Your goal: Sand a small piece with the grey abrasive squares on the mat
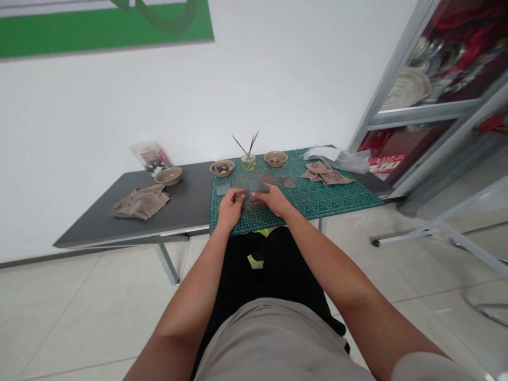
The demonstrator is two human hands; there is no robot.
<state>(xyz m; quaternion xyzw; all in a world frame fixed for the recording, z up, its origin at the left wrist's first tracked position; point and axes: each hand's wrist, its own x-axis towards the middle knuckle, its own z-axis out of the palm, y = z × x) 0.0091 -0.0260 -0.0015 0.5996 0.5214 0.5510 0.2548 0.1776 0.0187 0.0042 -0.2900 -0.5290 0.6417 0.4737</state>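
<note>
My right hand [274, 200] is closed on a small grey sheet [259, 186], possibly sandpaper, gripped between thumb and fingers. Close beside it, my left hand [231, 207] has its fingertips pinched together; anything between them is too small and blurred to name. Both hands are over the green cutting mat [329, 198], near its front edge. Flat on the mat lie a light grey sheet [223, 189], a brownish sheet [268, 179] and a darker grey sheet [289, 182].
Behind the hands stand a bowl of dark round pieces [223, 168], a glass jar with thin sticks [248, 162] and another bowl [275, 157]. Brown cloths [142, 202] lie on both sides. A tan bowl [169, 176] and plastic bags [150, 155] sit near the wall.
</note>
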